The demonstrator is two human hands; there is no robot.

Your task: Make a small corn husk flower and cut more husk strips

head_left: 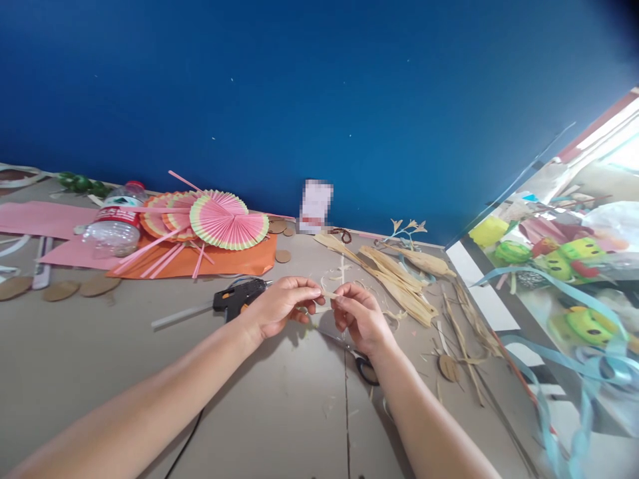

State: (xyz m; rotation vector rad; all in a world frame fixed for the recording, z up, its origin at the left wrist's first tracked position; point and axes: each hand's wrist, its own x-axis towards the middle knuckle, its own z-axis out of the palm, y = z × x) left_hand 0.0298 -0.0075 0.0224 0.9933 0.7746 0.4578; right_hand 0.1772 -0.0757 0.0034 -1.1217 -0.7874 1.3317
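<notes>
Between my two hands, above the table, is a small pale strip of dried corn husk (328, 295). My left hand (287, 305) pinches its left end between thumb and forefinger. The other end sits in the closed fingers of my right hand (360, 316). Under and beside my right hand lie scissors (367, 370) with dark handles, partly covered by it. A black glue gun (239, 296) with a long clear glue stick (182, 315) rests behind my left forearm. Dried corn husks (399, 283) are spread out beyond my right hand.
Pink folded paper fans (229, 219) lie on orange paper (254, 256) at the back left, beside a plastic bottle (114, 223). A blue wall (319, 100) closes the far side. Light blue ribbon (584, 362) and green crafted figures (589, 326) are at right. Cardboard discs (448, 367) lie about.
</notes>
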